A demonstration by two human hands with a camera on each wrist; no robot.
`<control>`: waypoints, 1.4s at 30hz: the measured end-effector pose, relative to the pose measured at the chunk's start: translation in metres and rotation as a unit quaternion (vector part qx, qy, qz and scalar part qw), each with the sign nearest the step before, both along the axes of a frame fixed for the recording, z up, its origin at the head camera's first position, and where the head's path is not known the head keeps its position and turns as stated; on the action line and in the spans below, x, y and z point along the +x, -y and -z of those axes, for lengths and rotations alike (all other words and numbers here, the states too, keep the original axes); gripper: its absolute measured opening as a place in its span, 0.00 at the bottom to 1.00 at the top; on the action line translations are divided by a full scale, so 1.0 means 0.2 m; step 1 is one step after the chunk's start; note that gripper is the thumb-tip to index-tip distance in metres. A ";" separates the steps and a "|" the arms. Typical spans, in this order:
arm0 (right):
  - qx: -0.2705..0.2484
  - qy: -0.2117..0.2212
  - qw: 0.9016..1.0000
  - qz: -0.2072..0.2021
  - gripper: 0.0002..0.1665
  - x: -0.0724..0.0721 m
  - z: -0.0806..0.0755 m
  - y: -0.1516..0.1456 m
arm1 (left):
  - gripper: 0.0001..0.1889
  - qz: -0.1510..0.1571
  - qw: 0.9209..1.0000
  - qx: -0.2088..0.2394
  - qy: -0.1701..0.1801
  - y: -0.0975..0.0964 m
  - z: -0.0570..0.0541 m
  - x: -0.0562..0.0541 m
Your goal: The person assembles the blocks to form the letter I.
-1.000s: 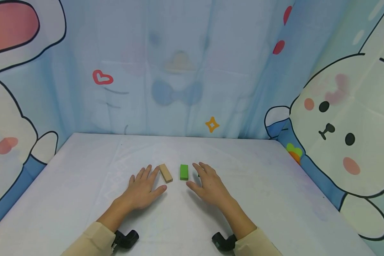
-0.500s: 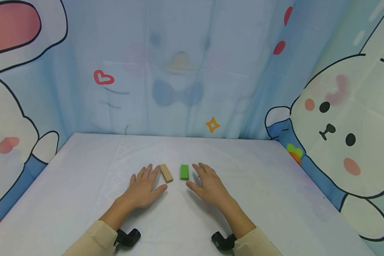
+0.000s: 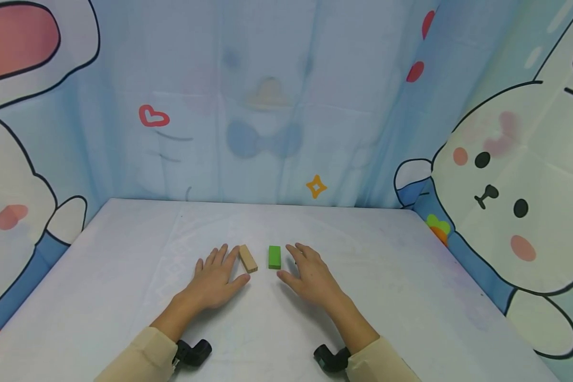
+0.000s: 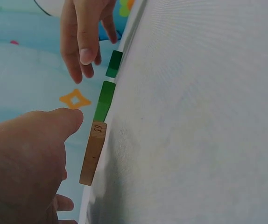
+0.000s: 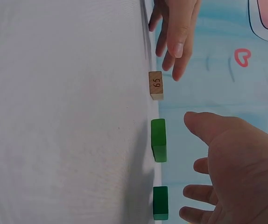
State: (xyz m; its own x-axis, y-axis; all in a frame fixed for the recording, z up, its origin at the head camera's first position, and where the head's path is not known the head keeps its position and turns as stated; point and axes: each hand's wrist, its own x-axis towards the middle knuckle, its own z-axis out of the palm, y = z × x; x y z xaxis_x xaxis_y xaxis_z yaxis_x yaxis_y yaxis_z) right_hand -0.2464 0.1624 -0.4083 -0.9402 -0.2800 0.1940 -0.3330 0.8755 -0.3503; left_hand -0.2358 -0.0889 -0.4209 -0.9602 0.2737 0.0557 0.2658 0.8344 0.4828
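Note:
A plain wooden block (image 3: 248,259) lies slanted on the white table, and a bright green block (image 3: 274,257) stands straight to its right. Close beside the wooden block, my left hand (image 3: 215,284) spreads its fingers, index fingertip right at the block's far end. To the right of the green block is my right hand (image 3: 311,277), fingers extended and thumb tip near the block. A darker green block (image 5: 160,203) shows in the right wrist view but is almost wholly hidden behind that hand in the head view. The wooden block's end (image 5: 156,82) bears the number 65. Both hands hold nothing.
A white cloth covers the table (image 3: 410,307). Behind it hangs a blue curtain (image 3: 196,63) printed with cartoon rabbits, hearts and a star. Black camera mounts (image 3: 194,354) sit at both wrists, beside beige sleeves (image 3: 138,358).

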 end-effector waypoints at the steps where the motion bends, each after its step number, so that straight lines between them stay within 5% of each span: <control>1: 0.000 0.001 1.000 0.001 0.42 0.00 0.00 0.00 | 0.40 0.000 1.000 0.000 0.000 0.00 0.00 0.00; 42: -0.007 0.027 1.000 0.011 0.42 -0.08 0.04 0.01 | 0.41 -0.009 1.000 -0.008 -0.003 -0.04 0.02 -0.06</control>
